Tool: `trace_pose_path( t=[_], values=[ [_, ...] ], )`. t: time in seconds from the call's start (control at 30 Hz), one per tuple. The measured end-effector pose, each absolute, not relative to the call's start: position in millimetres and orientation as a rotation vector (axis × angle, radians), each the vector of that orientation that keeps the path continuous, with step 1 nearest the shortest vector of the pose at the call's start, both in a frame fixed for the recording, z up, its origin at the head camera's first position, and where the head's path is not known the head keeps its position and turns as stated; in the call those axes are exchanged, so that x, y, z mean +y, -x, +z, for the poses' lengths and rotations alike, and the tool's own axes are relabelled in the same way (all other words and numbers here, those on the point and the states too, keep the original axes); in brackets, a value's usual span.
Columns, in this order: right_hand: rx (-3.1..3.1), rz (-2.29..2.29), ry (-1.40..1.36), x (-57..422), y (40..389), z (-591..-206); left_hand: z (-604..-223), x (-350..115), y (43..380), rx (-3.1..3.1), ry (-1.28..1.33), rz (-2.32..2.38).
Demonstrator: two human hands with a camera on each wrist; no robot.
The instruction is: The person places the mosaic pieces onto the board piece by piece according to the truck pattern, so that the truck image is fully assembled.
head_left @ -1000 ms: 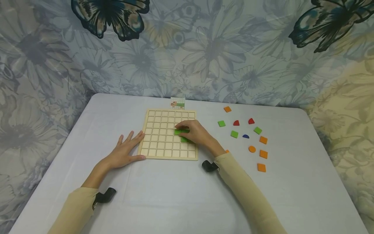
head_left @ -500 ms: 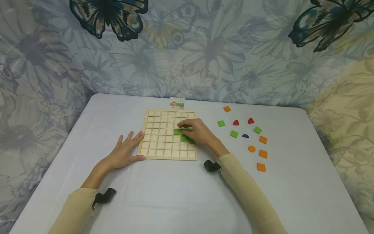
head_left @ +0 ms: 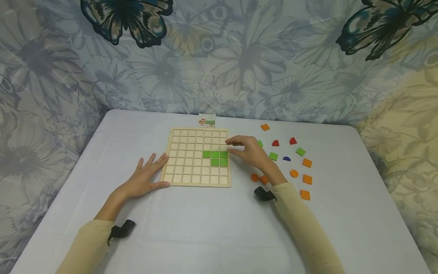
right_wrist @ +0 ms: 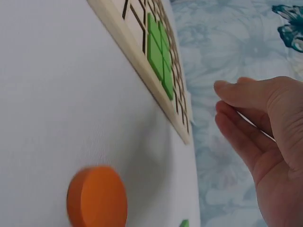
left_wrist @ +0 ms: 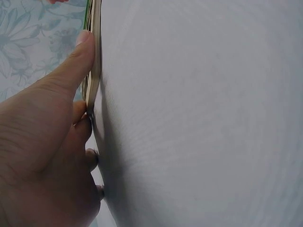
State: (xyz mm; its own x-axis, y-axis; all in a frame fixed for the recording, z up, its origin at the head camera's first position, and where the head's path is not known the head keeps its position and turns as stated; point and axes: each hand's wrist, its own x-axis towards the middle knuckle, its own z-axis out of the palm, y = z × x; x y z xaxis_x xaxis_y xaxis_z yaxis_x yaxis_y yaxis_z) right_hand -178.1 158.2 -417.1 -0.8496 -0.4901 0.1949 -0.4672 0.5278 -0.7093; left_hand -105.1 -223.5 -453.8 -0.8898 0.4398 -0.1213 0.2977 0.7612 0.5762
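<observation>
A pale wooden grid board (head_left: pixel 184 161) lies on the white table, with several green square tiles (head_left: pixel 215 154) set in its cells near the right side. My left hand (head_left: pixel 147 179) rests at the board's left edge, fingers spread. In the left wrist view, the thumb (left_wrist: pixel 83 54) touches the board's side (left_wrist: pixel 96 52). Just off the right edge, my right hand (head_left: pixel 249 152) is raised above the table. Its fingers are a little bent and apart from the thumb, and the right wrist view shows nothing between them.
Right of the board lie loose orange squares (head_left: pixel 305 195), green squares (head_left: pixel 300 152), red pieces (head_left: pixel 275 143), a blue half-circle (head_left: pixel 286 158) and an orange circle (head_left: pixel 294 173). Another orange circle (right_wrist: pixel 104 198) is nearer the right wrist. A picture card (head_left: pixel 207 121) lies behind the board.
My right hand has drawn away to the right from the green tiles, uncovering them. An orange circle and a square beside the board now show. My left hand has stayed put.
</observation>
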Motion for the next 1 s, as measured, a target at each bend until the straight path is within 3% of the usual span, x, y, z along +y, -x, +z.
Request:
trace_pose_path(
  t=[1.0],
  values=[
    [2.834, -1.115, 0.503, 274, 159, -432, -451, -223, 105, 2.703, -0.588, 0.828]
  ],
)
